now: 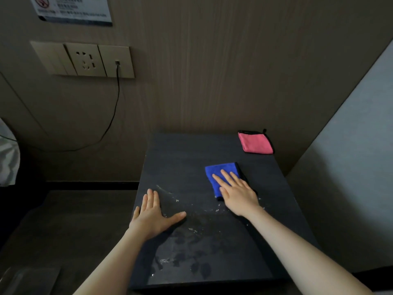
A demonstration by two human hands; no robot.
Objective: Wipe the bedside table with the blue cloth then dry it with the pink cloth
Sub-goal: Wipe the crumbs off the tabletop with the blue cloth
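We press the folded blue cloth (221, 177) flat against the dark worktop (182, 154) of the bedside table, just right of its centre, with our right hand (236, 193) laid on top, fingers straight and spread, the grip apart and pinning the cloth rather than clutching it. Nearer us than the blue cloth, wet smears and pale specks (197, 228) lie across the front half of the surface, so we judge the wiping stage to be under way and unfinished. Left of the blue cloth, our left hand (154, 216) rests palm down at the worktop's left edge, fingers extended and holding nothing, apparently bracing the table. Beyond the blue cloth, in the far right corner against the wall, the folded pink cloth (255, 143) waits untouched, well apart from the wet patch. Farther out to the left of the blue cloth, a black cable (116, 99) hangs from a wall socket panel (85, 59) and loops down beside the table.

The risks from here: a flat, unclamped hand may slide over the cloth instead of carrying it, leaving streaks; a wide stroke toward the far corner could wet the pink cloth and spoil it for drying; a sweep leftward might push crumbs and water off the edge toward the cable.
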